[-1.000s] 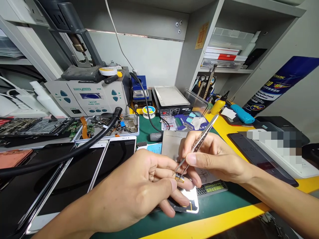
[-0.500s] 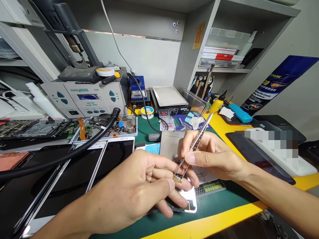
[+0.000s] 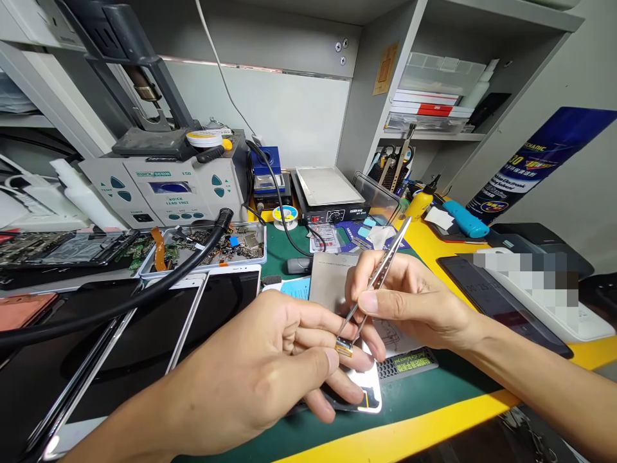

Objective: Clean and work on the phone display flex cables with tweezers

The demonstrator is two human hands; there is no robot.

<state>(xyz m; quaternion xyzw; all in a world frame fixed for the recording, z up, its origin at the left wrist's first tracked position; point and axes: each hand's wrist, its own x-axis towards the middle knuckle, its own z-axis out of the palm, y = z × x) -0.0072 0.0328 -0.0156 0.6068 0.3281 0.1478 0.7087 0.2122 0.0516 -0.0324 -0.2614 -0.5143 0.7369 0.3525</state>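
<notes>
a small shiny part (image 3: 344, 348) with gold-colored bits is in the left hand (image 3: 272, 360), up above the table. the thumb and the fingers hold it in a small, close grip, with the thumb tip at its left side. the right hand (image 3: 405, 299) holds silver tweezers (image 3: 391, 254) in a pinch, and their thin tips are a little bit apart, down at the small part. i cannot tell if the tips squeeze it.

under the left hand is a flat thing with a white edge (image 3: 377, 402), mostly hidden. just behind the hands is a gray sheet (image 3: 330, 276). these lie on a green mat (image 3: 463, 381) with a yellow strip (image 3: 366, 440) along the front.

to the left are big dark screens (image 3: 236, 308), with a black hose (image 3: 159, 294) across them. behind are a tray (image 3: 243, 260) full of tiny bits and a gray machine (image 3: 113, 209). a tall blue can (image 3: 544, 151) leans far to the right.
</notes>
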